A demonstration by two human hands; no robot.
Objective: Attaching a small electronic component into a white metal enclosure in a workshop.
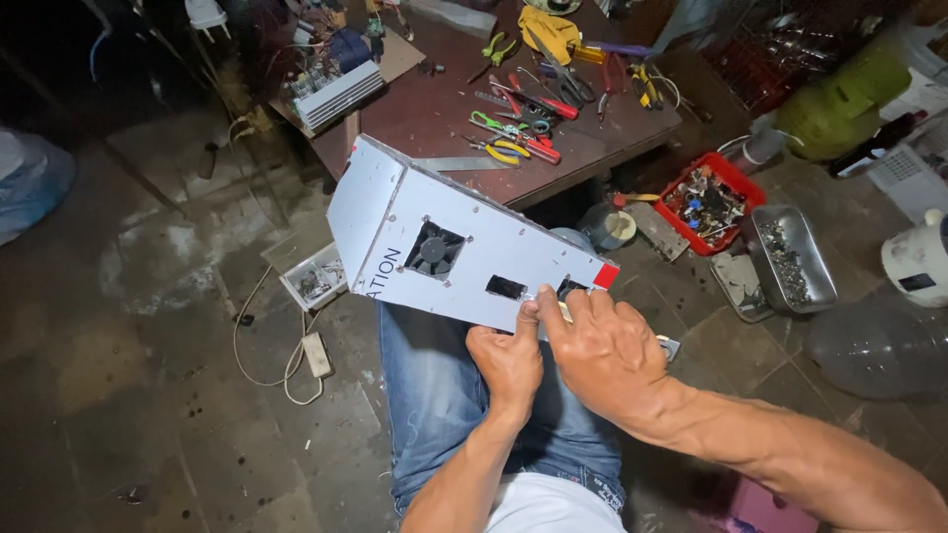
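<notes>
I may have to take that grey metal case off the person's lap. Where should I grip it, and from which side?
Grip the case by its long edges near the wide far end, coming from the far left. That end is bare, while the left hand and right hand crowd the narrow near end. Probably avoid the fan opening and the rectangular cut-outs.

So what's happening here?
A seated person holds a grey metal case across the lap. Both hands grip its near end: the left hand from below, the right hand over the edge by two small cut-outs. A fan sits in the case's face. Hand tools lie on the table beyond.
</notes>
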